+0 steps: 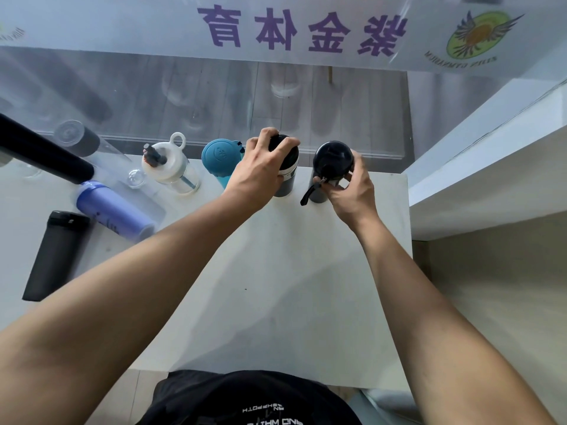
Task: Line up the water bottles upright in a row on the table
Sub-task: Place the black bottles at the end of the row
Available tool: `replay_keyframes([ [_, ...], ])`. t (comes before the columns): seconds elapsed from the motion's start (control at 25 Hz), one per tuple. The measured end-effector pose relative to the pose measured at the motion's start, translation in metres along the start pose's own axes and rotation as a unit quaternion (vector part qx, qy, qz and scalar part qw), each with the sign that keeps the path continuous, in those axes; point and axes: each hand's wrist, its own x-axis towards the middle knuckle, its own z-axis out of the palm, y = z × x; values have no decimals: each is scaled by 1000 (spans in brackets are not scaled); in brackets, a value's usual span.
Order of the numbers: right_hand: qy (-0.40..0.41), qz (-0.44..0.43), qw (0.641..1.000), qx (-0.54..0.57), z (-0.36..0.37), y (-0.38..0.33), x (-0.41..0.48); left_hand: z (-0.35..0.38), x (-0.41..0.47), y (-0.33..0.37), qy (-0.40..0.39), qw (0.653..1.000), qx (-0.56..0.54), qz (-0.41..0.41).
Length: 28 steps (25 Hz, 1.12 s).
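Both hands are mid-placement: the left hand (260, 170) grips a black-capped bottle (283, 167), the right hand (346, 191) a black strap bottle (329, 170). Next, likely release and fetch the lying purple bottle (113, 211).

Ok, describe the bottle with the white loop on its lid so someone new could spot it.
Look along the far edge of the white table, where upright bottles stand in a row. Left of the teal bottle stands the clear bottle. Only it has a white lid with a ring handle and a see-through body.
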Motion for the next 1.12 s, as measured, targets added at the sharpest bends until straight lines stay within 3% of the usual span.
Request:
replay_keyframes([
  [0.64,12,56,997,-44,-5,-3,-8,-3,-15,-8,4,998,45,45],
  [0.88,53,85,990,-94,14,-3,-70,-16,-94,-12,49,996,45,56],
  [1.12,-29,31,989,-141,80,-25,-130,-20,-178,-58,22,998,46,-20],
])
